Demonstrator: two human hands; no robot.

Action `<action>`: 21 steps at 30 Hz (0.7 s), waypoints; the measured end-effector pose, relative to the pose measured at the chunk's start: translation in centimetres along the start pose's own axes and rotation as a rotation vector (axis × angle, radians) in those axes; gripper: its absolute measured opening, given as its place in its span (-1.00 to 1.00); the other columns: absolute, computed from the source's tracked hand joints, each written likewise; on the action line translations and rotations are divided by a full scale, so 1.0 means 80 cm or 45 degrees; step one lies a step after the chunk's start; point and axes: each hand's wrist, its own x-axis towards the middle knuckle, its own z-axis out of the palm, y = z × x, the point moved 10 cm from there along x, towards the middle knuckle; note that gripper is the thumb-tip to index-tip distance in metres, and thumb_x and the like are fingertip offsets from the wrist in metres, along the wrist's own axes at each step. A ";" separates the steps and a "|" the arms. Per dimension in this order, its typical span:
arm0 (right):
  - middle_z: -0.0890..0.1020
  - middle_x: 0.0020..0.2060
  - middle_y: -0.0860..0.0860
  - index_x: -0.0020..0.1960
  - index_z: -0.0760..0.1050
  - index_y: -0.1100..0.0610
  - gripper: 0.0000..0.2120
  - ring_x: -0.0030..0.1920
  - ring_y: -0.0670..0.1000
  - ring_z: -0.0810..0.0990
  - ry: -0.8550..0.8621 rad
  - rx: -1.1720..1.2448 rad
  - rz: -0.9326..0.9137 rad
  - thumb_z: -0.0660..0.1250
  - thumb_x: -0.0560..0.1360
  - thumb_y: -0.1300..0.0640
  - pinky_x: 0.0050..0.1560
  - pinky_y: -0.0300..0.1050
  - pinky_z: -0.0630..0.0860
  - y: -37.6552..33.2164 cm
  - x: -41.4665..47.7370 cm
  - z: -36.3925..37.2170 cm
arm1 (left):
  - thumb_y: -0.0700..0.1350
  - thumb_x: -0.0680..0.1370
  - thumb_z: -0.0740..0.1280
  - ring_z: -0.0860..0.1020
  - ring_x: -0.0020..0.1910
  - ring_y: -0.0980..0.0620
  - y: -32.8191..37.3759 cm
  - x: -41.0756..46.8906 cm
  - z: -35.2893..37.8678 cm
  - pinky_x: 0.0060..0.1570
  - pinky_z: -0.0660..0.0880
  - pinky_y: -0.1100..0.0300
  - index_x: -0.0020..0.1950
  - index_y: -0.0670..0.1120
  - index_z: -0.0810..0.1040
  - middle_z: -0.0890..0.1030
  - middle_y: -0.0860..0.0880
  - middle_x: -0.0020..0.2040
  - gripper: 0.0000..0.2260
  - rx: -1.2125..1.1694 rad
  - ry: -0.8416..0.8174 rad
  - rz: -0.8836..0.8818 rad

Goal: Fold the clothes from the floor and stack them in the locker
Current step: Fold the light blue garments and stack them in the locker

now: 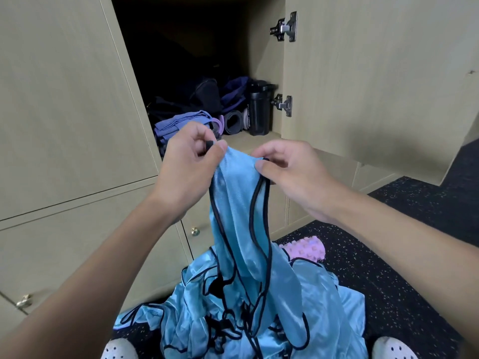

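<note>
- The left hand (189,159) pinches one top corner of a shiny blue top (241,203) between its thumb and curled fingers.
- The right hand (287,174) pinches the other top corner the same way, just beside the left hand.
- The blue top hangs down from both hands in front of the open locker (261,60). Its low end sits in a blue heap (298,307) on the floor (388,255).
- I cannot tell if the heap is one piece or a few, because it is all bunched up.
- Folded purple clothes (178,123) lie in the locker, near a black bottle (259,110).
- The step looks like lifting one piece and opening it out. It is not yet folded.
- Next, the hands should move apart to pull the top edge straight. Then they should lift the top free of the heap and fold it.
</note>
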 end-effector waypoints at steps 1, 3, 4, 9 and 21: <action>0.69 -0.12 0.06 -0.05 0.56 0.04 -0.81 -0.10 0.02 0.61 0.034 0.025 0.002 0.31 0.56 0.32 0.18 0.12 0.55 0.000 0.001 -0.002 | -0.20 0.64 0.29 0.25 -0.37 -0.01 -0.004 0.000 0.001 -0.37 0.23 0.13 -0.12 -0.02 0.38 0.36 -0.12 -0.32 -0.82 0.024 -0.014 -0.010; 0.67 -0.19 0.04 -0.05 0.54 0.00 -0.78 -0.15 -0.01 0.58 0.082 0.095 0.018 0.29 0.57 0.33 0.15 0.16 0.57 0.003 0.003 -0.005 | -0.15 0.65 0.28 0.34 -0.29 -0.07 -0.012 -0.003 0.011 -0.27 0.34 0.00 -0.03 0.00 0.43 0.44 -0.17 -0.25 -0.91 0.045 -0.097 -0.046; 0.65 -0.19 0.04 -0.03 0.51 -0.01 -0.77 -0.17 -0.02 0.56 0.100 0.120 0.022 0.28 0.57 0.33 0.08 0.11 0.57 0.003 0.003 -0.006 | -0.10 0.64 0.31 0.43 -0.24 -0.09 -0.015 -0.004 0.018 -0.21 0.42 -0.04 0.03 0.01 0.49 0.53 -0.18 -0.19 -0.98 0.092 -0.167 -0.064; 0.62 -0.15 0.12 0.13 0.39 0.01 -0.79 -0.22 -0.08 0.49 0.178 0.127 0.063 0.27 0.60 0.28 -0.13 -0.20 0.44 0.011 0.002 -0.011 | 0.00 0.57 0.42 0.34 -0.32 0.02 -0.018 -0.011 0.031 -0.28 0.33 0.15 -0.13 -0.39 0.48 0.41 -0.09 -0.29 -0.58 0.175 -0.309 -0.084; 0.62 -0.03 0.34 -0.01 0.57 0.30 -0.62 -0.08 0.29 0.63 0.026 0.081 0.126 0.29 0.49 -0.05 0.08 0.37 0.51 0.019 -0.011 0.035 | -0.12 0.63 0.28 0.56 -0.14 -0.33 -0.003 -0.006 0.002 -0.06 0.55 -0.20 0.02 -0.17 0.62 0.61 -0.34 -0.06 -0.84 -0.066 -0.014 -0.065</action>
